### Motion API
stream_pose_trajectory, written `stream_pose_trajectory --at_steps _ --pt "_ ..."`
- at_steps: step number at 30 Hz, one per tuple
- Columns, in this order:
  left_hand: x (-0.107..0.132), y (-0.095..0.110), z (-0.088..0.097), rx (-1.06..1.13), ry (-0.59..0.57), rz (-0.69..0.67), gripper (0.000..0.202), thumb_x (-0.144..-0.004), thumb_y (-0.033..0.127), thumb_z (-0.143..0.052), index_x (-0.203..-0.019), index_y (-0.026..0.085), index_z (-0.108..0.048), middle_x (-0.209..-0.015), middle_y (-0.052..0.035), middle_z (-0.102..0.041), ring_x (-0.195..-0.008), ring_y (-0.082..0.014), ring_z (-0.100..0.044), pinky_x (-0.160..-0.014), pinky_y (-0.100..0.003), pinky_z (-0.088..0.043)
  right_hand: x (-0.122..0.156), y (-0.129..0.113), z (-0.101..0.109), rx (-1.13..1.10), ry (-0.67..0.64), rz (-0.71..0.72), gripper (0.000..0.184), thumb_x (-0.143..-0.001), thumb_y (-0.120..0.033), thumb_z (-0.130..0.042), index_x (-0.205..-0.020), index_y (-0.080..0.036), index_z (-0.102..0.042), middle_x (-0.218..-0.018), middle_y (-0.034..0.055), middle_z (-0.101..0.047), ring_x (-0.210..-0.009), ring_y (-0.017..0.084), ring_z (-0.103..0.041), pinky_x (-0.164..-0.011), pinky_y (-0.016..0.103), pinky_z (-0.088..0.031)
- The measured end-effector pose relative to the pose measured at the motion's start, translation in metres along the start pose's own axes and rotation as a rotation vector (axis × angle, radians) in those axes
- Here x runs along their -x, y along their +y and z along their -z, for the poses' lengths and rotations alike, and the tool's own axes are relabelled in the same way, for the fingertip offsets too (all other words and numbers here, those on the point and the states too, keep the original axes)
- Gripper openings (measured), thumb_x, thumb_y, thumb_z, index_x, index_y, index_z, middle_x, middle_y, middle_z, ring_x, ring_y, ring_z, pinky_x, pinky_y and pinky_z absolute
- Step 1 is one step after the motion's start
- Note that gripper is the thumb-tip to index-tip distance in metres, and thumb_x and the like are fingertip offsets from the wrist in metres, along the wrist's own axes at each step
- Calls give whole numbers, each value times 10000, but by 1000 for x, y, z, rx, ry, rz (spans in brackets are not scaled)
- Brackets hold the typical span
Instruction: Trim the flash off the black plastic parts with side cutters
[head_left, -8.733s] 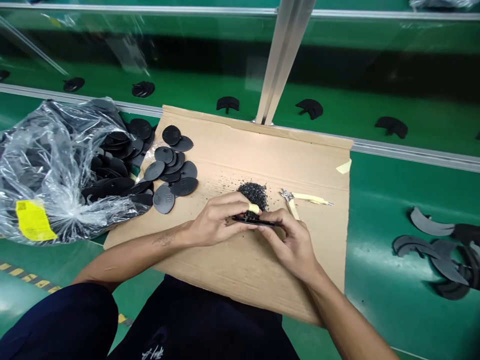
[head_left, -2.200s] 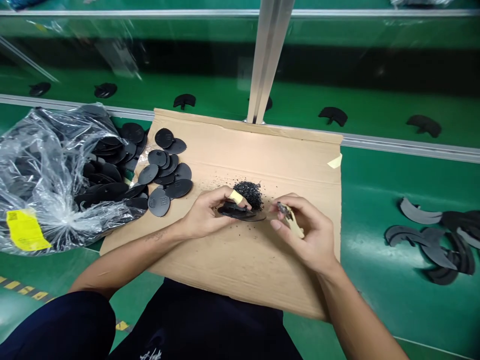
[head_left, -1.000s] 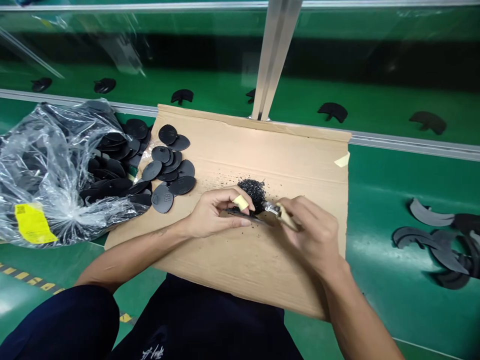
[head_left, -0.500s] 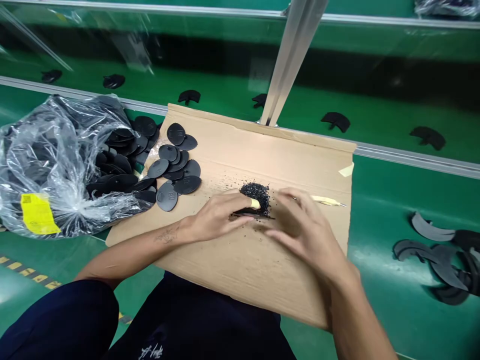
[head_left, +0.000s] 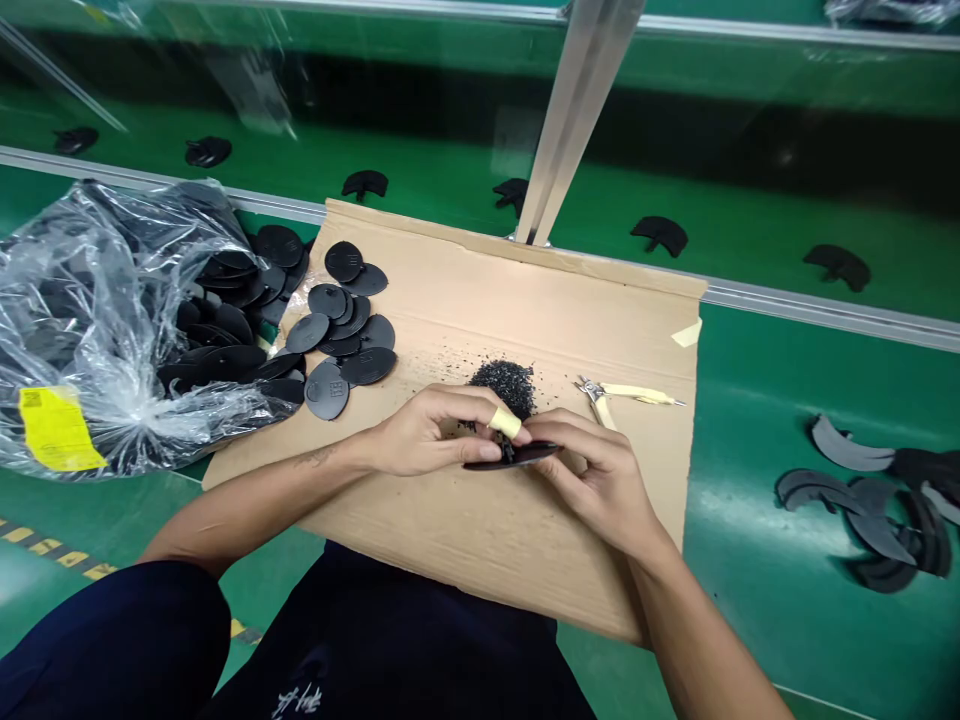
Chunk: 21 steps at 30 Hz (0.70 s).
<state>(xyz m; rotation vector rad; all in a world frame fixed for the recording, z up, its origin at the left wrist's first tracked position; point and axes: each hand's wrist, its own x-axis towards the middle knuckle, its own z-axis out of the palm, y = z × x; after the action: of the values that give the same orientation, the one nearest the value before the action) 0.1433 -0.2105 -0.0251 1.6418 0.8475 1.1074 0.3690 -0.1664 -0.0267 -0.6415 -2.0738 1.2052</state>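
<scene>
Between my two hands is a thin black plastic disc (head_left: 513, 458), tilted nearly edge-on above the cardboard. My left hand (head_left: 435, 430), with yellow tape round one finger, grips its left end. The fingers of my right hand (head_left: 596, 470) close on its right end. Right behind the disc lies a heap of small black plastic scraps (head_left: 506, 385). Wire cutters (head_left: 637, 392) with pale yellow handles rest on the cardboard beyond my right hand, their jaws apart.
Several black oval discs (head_left: 367, 366) lie on the cardboard sheet (head_left: 450, 540) at the left. Beside them a clear plastic bag (head_left: 112, 330) with a yellow label spills more discs. Curved black parts (head_left: 877, 510) lie on the green bench at the right. A metal post (head_left: 574, 130) stands behind.
My right hand has moved left and closed on the disc's right end. The disc has tilted and come slightly nearer to me. The cutters now show more fully.
</scene>
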Motion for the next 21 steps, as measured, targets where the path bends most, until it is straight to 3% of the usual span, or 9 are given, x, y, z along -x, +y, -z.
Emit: stream_pose_trajectory --at_steps 4,9,17,21 --pt "1 -2 -5 55 -20 -18 125 -896 264 -722 -943 170 -790 -898 -93 -737 -814 -135 -687 -742 -239 -571 0 -4 -4 -52 2 36 116 -936 -194 -653 -1023 -183 -729 -979 91 -731 -848 177 -698 -676 301 -586" --pt "1 0 -3 83 -55 24 142 -881 291 -740 -919 168 -800 -885 -111 -756 -796 -150 -711 -725 -250 -591 2 -7 -3 -106 -16 139 92 -937 -161 -653 -970 -175 -738 -939 77 -720 -829 153 -701 -689 280 -599" --pt "4 -3 -6 93 -109 16 103 -854 234 -766 -910 154 -799 -841 -102 -758 -733 -131 -709 -665 -214 -572 5 -3 2 -82 -211 161 128 -964 -140 -601 -996 -141 -725 -931 97 -705 -863 164 -683 -728 305 -599" --pt "0 -1 -8 198 -77 117 189 -873 327 -749 -870 143 -792 -843 -108 -748 -748 -141 -699 -685 -237 -573 4 -6 0 -187 -84 113 93 -951 -201 -647 -965 -163 -731 -953 88 -702 -840 152 -680 -723 302 -588"
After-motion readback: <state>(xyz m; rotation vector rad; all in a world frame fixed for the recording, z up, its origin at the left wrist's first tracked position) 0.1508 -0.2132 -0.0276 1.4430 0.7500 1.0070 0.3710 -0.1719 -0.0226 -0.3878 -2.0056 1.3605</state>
